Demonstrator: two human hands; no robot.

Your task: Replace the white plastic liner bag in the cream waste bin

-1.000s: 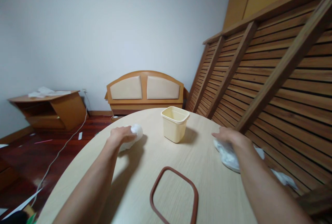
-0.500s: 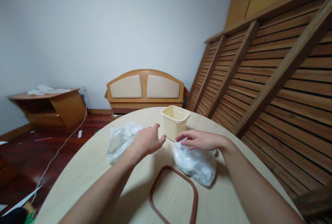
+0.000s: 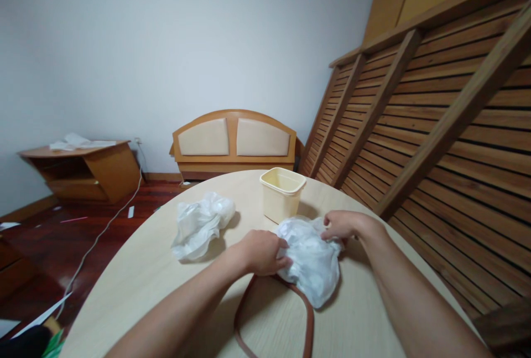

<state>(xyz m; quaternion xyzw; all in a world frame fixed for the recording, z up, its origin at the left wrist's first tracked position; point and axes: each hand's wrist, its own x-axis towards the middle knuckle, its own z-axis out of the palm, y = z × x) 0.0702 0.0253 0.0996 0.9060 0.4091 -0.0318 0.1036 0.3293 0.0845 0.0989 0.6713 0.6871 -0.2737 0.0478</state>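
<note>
A crumpled, translucent white plastic bag [image 3: 313, 264] lies on the round table between my hands. My left hand [image 3: 265, 253] pinches its left edge, thumb and fingers on the film. On the bag's upper right side, the fingers of my right hand [image 3: 342, 225] are curled into the plastic. What the bag contains, if anything, cannot be made out. Just behind it stands an open cream plastic bin [image 3: 282, 197], upright. A brown rounded frame [image 3: 310, 319] lies flat in front, its far edge partly beneath my left hand and the bag.
Another crumpled white plastic bag [image 3: 203, 225] rests on the left of the pale round table [image 3: 145, 286]. Beyond the table are a headboard [image 3: 234, 142] and, at right, a leaning slatted wooden panel [image 3: 423, 142]. A white cable [image 3: 99, 236] crosses the floor.
My left hand has moved right and nearer, from beside the left bag to the right one. My right hand has shifted right, and both hands have closed on this bag.
</note>
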